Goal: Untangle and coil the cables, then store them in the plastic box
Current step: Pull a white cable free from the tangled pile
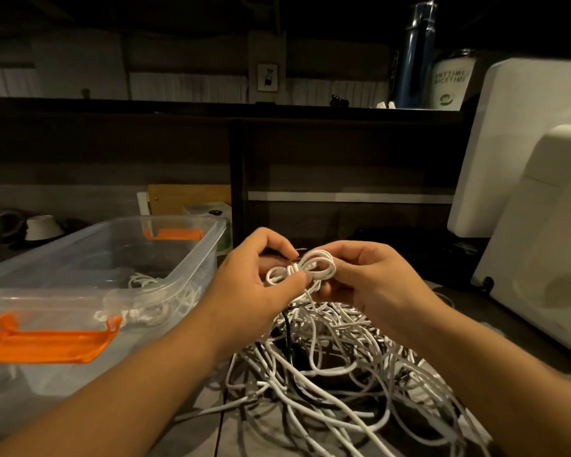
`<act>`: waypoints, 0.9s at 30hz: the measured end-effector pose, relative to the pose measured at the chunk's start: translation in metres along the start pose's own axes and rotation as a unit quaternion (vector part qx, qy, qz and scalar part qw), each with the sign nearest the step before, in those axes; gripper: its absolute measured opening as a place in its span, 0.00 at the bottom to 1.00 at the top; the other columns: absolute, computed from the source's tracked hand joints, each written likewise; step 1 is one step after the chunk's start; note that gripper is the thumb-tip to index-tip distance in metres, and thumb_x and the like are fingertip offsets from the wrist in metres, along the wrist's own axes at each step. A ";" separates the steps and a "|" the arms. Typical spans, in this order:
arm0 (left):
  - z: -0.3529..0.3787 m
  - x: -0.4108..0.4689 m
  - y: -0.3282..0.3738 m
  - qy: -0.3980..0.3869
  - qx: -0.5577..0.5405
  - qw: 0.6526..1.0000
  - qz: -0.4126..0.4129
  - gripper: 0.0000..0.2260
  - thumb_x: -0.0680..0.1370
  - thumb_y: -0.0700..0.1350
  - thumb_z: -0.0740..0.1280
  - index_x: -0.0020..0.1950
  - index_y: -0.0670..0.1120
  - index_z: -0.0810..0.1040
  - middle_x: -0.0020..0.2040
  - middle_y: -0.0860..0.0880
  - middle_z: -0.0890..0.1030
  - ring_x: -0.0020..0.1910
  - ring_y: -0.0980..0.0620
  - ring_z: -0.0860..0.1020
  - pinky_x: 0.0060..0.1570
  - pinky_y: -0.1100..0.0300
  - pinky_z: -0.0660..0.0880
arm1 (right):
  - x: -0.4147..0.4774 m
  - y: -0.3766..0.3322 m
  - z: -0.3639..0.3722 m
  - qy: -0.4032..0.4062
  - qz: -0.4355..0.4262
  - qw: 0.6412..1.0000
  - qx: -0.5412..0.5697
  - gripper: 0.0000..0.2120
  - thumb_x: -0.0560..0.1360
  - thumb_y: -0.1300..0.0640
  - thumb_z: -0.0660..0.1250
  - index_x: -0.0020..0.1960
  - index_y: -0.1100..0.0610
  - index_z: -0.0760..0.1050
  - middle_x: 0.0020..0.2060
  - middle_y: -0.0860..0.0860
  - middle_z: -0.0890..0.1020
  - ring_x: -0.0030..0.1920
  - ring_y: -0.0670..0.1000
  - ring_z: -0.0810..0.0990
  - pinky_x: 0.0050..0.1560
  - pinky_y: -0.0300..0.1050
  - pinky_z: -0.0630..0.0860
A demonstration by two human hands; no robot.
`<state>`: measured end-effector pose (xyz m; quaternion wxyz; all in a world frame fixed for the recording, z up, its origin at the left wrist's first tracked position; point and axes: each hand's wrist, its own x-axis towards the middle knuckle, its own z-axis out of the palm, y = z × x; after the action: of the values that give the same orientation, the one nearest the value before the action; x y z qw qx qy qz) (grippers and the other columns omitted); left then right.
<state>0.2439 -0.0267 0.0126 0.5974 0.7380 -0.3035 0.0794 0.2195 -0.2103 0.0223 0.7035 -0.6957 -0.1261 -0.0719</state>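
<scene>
A small coil of white cable is held up between both hands above a big tangled pile of white cables on the table. My left hand pinches the coil's left side with thumb and fingers. My right hand grips its right loops. A strand runs from the coil down into the pile. The clear plastic box with orange clips stands to the left, holding several coiled white cables.
A white appliance stands close at the right. A dark shelf unit rises behind the hands. Cups and bowls sit at far left behind the box. One black cable runs through the pile.
</scene>
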 end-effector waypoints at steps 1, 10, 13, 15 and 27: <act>0.000 -0.001 0.001 -0.007 0.003 1.000 0.011 0.08 0.77 0.41 0.73 0.52 0.48 0.77 0.42 0.46 0.85 0.41 0.41 0.82 0.41 0.55 0.78 | 0.000 0.001 0.000 0.006 -0.005 1.000 -0.006 0.08 0.79 0.63 0.67 0.51 0.65 0.84 0.44 0.62 0.86 0.40 0.55 0.82 0.43 0.42 0.81; -0.005 -0.002 0.007 -0.085 -0.039 0.996 0.010 0.10 0.71 0.45 0.73 0.51 0.45 0.80 0.44 0.45 0.86 0.43 0.50 0.84 0.44 0.61 0.78 | -0.001 0.004 0.001 0.029 -0.060 0.984 -0.165 0.06 0.78 0.65 0.68 0.49 0.58 0.84 0.41 0.52 0.87 0.42 0.47 0.86 0.42 0.36 0.80; -0.008 -0.001 0.009 -0.107 -0.044 0.993 0.003 0.10 0.71 0.45 0.73 0.51 0.46 0.80 0.45 0.45 0.87 0.45 0.48 0.85 0.44 0.59 0.80 | -0.001 0.003 -0.001 0.024 -0.064 0.981 -0.179 0.06 0.79 0.62 0.69 0.49 0.57 0.85 0.42 0.51 0.87 0.43 0.48 0.86 0.44 0.38 0.80; -0.008 -0.001 0.011 -0.108 -0.048 0.993 0.003 0.10 0.71 0.46 0.73 0.50 0.48 0.81 0.45 0.43 0.87 0.46 0.42 0.84 0.44 0.59 0.80 | -0.001 0.002 -0.003 0.021 -0.048 0.991 -0.122 0.05 0.78 0.63 0.70 0.49 0.58 0.84 0.42 0.54 0.87 0.43 0.51 0.86 0.43 0.40 0.81; -0.008 0.004 -0.003 -0.009 0.028 0.999 -0.034 0.16 0.74 0.44 0.76 0.58 0.55 0.75 0.42 0.48 0.86 0.38 0.52 0.84 0.42 0.59 0.80 | 0.003 0.002 -0.005 0.007 -0.044 0.997 -0.061 0.09 0.76 0.56 0.70 0.51 0.60 0.82 0.42 0.55 0.86 0.43 0.53 0.84 0.46 0.47 0.81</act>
<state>0.2504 -0.0204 0.0138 0.5763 0.7650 -0.2811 0.0604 0.2234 -0.2153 0.0210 0.6567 -0.7306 -0.1468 -0.1156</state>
